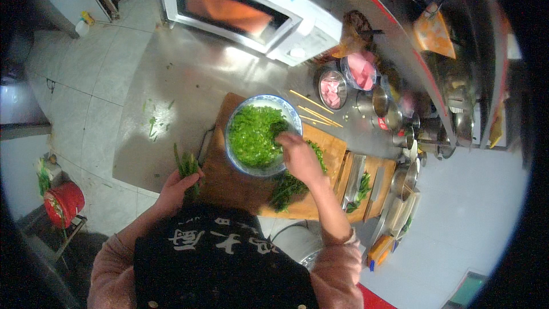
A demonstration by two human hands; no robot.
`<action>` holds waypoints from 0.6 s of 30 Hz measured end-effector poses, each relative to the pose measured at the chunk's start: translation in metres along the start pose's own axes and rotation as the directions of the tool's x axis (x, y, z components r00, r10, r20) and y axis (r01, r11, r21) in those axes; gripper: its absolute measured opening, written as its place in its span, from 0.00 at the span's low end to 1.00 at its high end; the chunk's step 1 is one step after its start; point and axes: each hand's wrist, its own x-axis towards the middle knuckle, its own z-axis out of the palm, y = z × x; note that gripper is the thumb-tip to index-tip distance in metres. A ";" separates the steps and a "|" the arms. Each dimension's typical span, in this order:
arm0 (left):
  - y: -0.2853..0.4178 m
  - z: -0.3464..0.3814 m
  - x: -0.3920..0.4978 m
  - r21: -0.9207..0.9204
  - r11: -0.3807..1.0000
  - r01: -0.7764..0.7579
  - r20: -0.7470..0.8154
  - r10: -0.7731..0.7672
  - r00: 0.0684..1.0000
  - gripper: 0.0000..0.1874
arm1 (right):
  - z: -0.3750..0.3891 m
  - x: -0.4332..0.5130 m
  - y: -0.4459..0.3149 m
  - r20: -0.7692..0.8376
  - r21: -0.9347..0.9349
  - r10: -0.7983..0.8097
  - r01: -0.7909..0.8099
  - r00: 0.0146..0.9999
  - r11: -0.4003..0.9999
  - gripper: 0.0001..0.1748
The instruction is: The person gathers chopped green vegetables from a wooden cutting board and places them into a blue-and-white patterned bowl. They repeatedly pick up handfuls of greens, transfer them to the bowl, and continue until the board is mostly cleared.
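My left hand (182, 184) is closed around a small bunch of green stalks (187, 165) at the left edge of a wooden cutting board (221, 180). A white bowl with a blue-patterned rim (262, 173) stands on the board, filled with chopped greens (255, 135). My right hand (296, 150) is over the bowl's right side, its fingertips at a dark green clump (279, 131); whether they grip it is hard to tell. More chopped greens (291, 189) lie on the board beneath and beside my right forearm.
A microwave (283, 30) stands at the back. Wooden chopsticks (319, 113), a steel bowl of pink pieces (332, 90) and several metal containers (379, 101) are to the right. Two cleavers (355, 176) (377, 183) lie on a second board (388, 171). A red bucket (64, 204) is at lower left.
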 end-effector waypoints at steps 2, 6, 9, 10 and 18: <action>0.002 0.000 0.001 -0.002 1.000 -0.017 0.037 0.017 0.999 0.08 | 0.004 0.018 0.001 -0.077 0.054 0.013 -0.008 0.997 0.998 0.19; 0.006 0.000 0.004 -0.070 0.992 0.105 0.043 -0.102 0.994 0.08 | 0.014 0.033 -0.001 -0.142 0.126 0.002 0.016 0.990 0.992 0.17; 0.007 0.002 0.004 -0.182 0.968 0.171 0.002 -0.173 0.985 0.08 | 0.021 0.030 -0.003 -0.100 0.075 0.047 -0.040 0.994 0.996 0.14; 0.006 0.002 0.004 -0.141 0.981 0.136 0.013 -0.135 0.991 0.08 | 0.023 0.028 -0.004 -0.084 0.037 0.092 -0.089 0.992 0.995 0.12; 0.003 0.012 0.010 -0.004 0.999 0.053 0.068 -0.052 0.996 0.12 | 0.022 0.009 -0.010 -0.088 0.212 0.200 -0.178 0.976 0.961 0.10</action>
